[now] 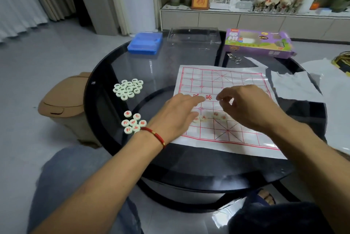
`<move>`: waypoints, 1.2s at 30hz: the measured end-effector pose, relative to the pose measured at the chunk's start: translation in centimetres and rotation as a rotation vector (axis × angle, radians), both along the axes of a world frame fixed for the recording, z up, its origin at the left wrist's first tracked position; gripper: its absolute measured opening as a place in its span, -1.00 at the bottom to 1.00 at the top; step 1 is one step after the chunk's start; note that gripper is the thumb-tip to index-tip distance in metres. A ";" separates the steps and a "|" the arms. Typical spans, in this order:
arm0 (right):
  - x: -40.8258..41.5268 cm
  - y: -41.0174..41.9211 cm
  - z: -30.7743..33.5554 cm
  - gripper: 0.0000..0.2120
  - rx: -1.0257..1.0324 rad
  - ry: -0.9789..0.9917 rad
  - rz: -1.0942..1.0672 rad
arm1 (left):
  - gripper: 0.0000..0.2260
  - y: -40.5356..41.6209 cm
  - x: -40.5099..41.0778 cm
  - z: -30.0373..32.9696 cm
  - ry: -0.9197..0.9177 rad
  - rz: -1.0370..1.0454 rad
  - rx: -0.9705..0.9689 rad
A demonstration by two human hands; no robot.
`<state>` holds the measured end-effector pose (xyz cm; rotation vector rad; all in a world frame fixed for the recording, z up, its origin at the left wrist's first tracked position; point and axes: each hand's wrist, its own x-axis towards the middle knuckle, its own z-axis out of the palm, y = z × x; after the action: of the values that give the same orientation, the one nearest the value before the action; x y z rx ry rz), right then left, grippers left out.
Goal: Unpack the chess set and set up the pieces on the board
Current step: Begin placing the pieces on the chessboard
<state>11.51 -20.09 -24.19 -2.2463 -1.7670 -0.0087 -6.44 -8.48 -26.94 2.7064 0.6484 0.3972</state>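
Observation:
A paper chess board (227, 82) with red grid lines lies on the round glass table (155, 74). Several cream discs with red characters (216, 114) sit in a row on its near half. My left hand (180, 112) reaches flat over the board's left side, fingers straight, next to the leftmost disc. My right hand (246, 105) hovers above the board's middle with its fingers curled and thumb near the index tip; its palm is hidden. A pile of red-marked pieces (133, 123) and a pile of black-marked pieces (127, 88) lie left of the board.
A blue box (144, 43), a clear plastic lid (195, 34) and a purple carton (259, 43) stand at the table's far side. Metal rings (233, 58) and white wrapping (295, 86) lie right of the board. A tan bin (64, 105) stands on the floor at left.

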 end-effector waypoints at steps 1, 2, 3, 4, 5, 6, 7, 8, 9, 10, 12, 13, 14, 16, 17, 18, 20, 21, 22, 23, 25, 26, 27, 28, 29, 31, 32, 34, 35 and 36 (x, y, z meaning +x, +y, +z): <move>-1.3 0.6 0.0 -0.76 0.005 -0.007 0.049 | -0.62 0.7 -1.3 0.0 -0.046 0.028 0.039; -2.7 1.3 -0.1 -0.77 0.004 -0.014 0.113 | -0.66 1.4 -2.8 0.0 -0.079 0.065 0.069; -4.3 1.9 -0.2 -0.77 0.002 -0.024 0.187 | -0.68 2.2 -4.5 0.0 -0.100 0.115 0.083; -5.8 2.5 -0.4 -0.78 0.003 -0.036 0.264 | -0.70 3.0 -6.3 -0.1 -0.112 0.173 0.088; -7.2 3.1 -0.6 -0.78 0.004 -0.047 0.331 | -0.72 3.7 -8.0 -0.1 -0.116 0.230 0.083; -8.3 3.7 -0.7 -0.78 0.005 -0.050 0.384 | -0.75 4.2 -9.4 -0.1 -0.118 0.277 0.073; -9.3 4.3 -0.9 -0.77 -0.002 -0.048 0.422 | -0.78 4.5 -10.7 -0.1 -0.120 0.312 0.060; -10.1 4.9 -1.1 -0.75 -0.010 -0.048 0.454 | -0.79 4.5 -11.7 0.0 -0.121 0.332 0.043; -10.9 5.4 -1.2 -0.73 -0.020 -0.054 0.480 | -0.79 4.4 -12.5 0.1 -0.120 0.334 0.030; -11.4 5.8 -1.4 -0.72 -0.025 -0.065 0.505 | -0.78 4.2 -13.1 0.1 -0.114 0.311 0.020; -12.2 6.4 -1.7 -0.71 -0.028 -0.074 0.547 | -0.78 3.8 -13.8 -0.2 -0.087 0.215 0.007; -12.4 6.7 -1.8 -0.71 -0.039 -0.072 0.559 | -0.78 3.6 -14.0 -0.4 -0.077 0.173 0.006; -12.5 6.8 -2.0 -0.71 -0.056 -0.072 0.568 | -0.78 3.5 -14.1 -0.7 -0.070 0.148 0.012; -12.6 7.0 -2.2 -0.72 -0.084 -0.086 0.574 | -0.76 3.6 -14.5 -1.2 -0.062 0.134 0.034; -12.5 7.0 -2.2 -0.74 -0.087 -0.088 0.570 | -0.75 3.8 -14.6 -1.4 -0.058 0.130 0.047; -12.4 7.0 -2.2 -0.76 -0.086 -0.087 0.565 | -0.76 3.9 -14.8 -1.6 -0.050 0.122 0.062; -12.2 6.8 -2.2 -0.77 -0.079 -0.101 0.559 | -0.78 4.2 -15.0 -1.7 -0.037 0.102 0.085; -12.0 6.7 -2.2 -0.76 -0.073 -0.117 0.560 | -0.78 4.2 -15.0 -1.6 -0.029 0.094 0.090; -12.0 6.6 -2.1 -0.74 -0.059 -0.131 0.565 | -0.78 4.2 -15.0 -1.6 -0.024 0.084 0.098; -11.9 6.5 -2.1 -0.72 -0.044 -0.140 0.569 | -0.78 4.2 -14.9 -1.6 -0.022 0.073 0.112; -11.9 6.4 -2.1 -0.70 -0.032 -0.136 0.574 | -0.79 4.2 -14.7 -1.6 -0.004 0.059 0.137; -12.0 6.5 -2.1 -0.69 -0.042 -0.131 0.577 | -0.80 4.1 -14.6 -1.6 0.007 0.059 0.136; -12.0 6.5 -2.1 -0.69 -0.057 -0.125 0.580 | -0.80 4.1 -14.5 -1.5 0.013 0.062 0.126; -12.1 6.5 -2.0 -0.69 -0.070 -0.122 0.584 | -0.79 4.2 -14.5 -1.5 0.013 0.065 0.111; -12.2 6.5 -2.0 -0.70 -0.073 -0.122 0.589 | -0.78 4.2 -14.5 -1.5 0.011 0.068 0.099; -12.2 6.5 -2.0 -0.72 -0.058 -0.136 0.600 | -0.78 4.2 -14.4 -1.5 0.009 0.069 0.088; -12.3 6.5 -2.1 -0.71 -0.051 -0.141 0.605 | -0.78 4.2 -14.4 -1.5 0.009 0.068 0.086; -12.4 6.5 -2.1 -0.69 -0.039 -0.151 0.610 | -0.77 4.2 -14.4 -1.5 0.004 0.064 0.092; -12.4 6.6 -2.1 -0.69 -0.030 -0.165 0.619 | -0.75 4.3 -14.5 -1.5 -0.002 0.061 0.096; -12.4 6.6 -2.1 -0.69 -0.024 -0.179 0.631 | -0.72 4.3 -14.5 -1.4 -0.010 0.060 0.097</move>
<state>-0.88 -13.47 -26.33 -1.6484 -2.5037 -0.0608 -20.92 -4.15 -28.38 2.7791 0.7273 0.4685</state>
